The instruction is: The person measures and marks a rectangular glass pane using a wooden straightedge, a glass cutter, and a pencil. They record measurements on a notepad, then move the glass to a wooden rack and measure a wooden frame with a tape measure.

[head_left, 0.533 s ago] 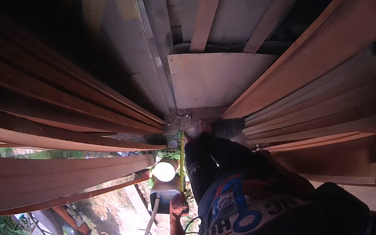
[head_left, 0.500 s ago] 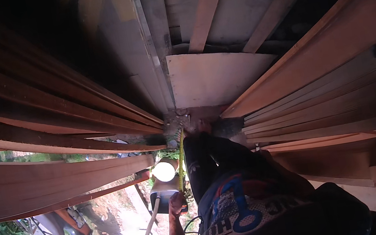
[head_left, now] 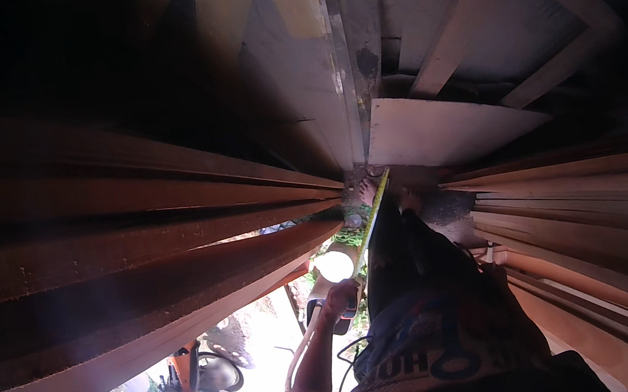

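My left hand (head_left: 339,298) is closed round the upper end of a yellow tape measure (head_left: 372,219). The blade slants away from the hand beside my dark-trousered leg, its far end close to the ground by my feet. The case cannot be made out inside the fingers. At the right of my body, a dim shape beside the thigh seems to be my right hand (head_left: 495,272); shadow hides its fingers and anything in them.
Long reddish-brown planks (head_left: 173,244) stand at the left. More stacked boards (head_left: 585,225) fill the right side. A pale panel (head_left: 444,128) leans ahead beyond my feet. Outside in sunlight stand an orange motorbike (head_left: 187,373) and, behind my left hand, a dark object with a curved handle (head_left: 303,351).
My view has swung left, so the planks, panel and my body sit farther right. My left hand still grips the tape measure, whose blade now slants more to the right.
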